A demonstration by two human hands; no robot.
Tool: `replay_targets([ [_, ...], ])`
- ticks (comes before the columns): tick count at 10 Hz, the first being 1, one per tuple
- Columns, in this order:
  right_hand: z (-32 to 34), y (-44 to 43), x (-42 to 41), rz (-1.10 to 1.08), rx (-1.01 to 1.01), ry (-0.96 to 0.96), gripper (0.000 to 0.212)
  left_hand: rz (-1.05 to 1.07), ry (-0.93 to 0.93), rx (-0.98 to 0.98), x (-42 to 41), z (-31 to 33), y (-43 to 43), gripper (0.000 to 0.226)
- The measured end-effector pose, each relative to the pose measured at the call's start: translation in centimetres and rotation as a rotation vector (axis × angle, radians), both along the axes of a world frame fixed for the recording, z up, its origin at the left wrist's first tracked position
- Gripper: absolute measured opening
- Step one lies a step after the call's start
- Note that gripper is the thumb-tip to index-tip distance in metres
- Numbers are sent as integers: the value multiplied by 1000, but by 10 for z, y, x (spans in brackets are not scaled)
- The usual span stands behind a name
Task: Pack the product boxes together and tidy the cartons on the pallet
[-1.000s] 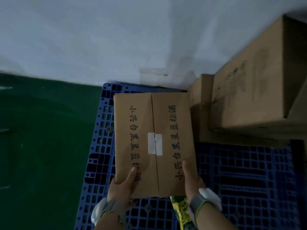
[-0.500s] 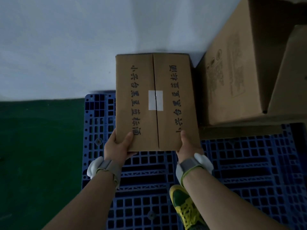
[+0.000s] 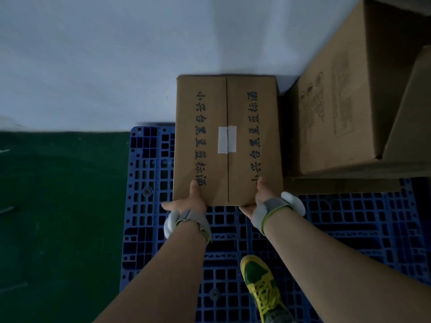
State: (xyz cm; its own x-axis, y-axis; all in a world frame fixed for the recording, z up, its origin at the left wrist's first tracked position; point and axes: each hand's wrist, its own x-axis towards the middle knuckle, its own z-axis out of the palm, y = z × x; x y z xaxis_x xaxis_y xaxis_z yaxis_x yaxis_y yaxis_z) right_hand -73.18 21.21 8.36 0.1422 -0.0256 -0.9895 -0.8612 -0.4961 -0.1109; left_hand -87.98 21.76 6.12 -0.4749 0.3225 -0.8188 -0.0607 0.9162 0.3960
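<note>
While both hands grip its near edge, the carton (image 3: 227, 141) is held level, thumbs on top and fingers curled beneath: left hand (image 3: 186, 203) at the near-left corner, right hand (image 3: 258, 199) at the near-right. The carton sits over the far edge of the blue pallet (image 3: 349, 229), just beside larger stacked cartons (image 3: 338, 117). A white wall (image 3: 116, 54) rises behind; green floor (image 3: 58, 217) lies left.

Both hands, left hand (image 3: 186, 203) and right hand (image 3: 257, 201), grip the near edge of a taped carton (image 3: 227, 141) over the blue pallet (image 3: 349, 229), beside stacked cartons (image 3: 345, 117) on the right.
</note>
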Motion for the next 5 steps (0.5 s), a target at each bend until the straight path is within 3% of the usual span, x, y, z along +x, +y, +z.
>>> replay_targets([
  [1,2,5,-3,80,-12,-15,62,-89,-170,-79,1,8,9,90],
  [2,3,-5,-2,244,-15,-39,64,-512,84,-203,-12,16,17,116],
  [3,11,-18,0,380,15,-1,72,-679,135,-198,-12,38,16,116],
  [4,25,-17,-3,456,1,64,76,-1030,180,-265,-10,61,20,88],
  [5,40,-25,-12,612,7,115,74,-1271,314,-164,-1,95,16,65],
])
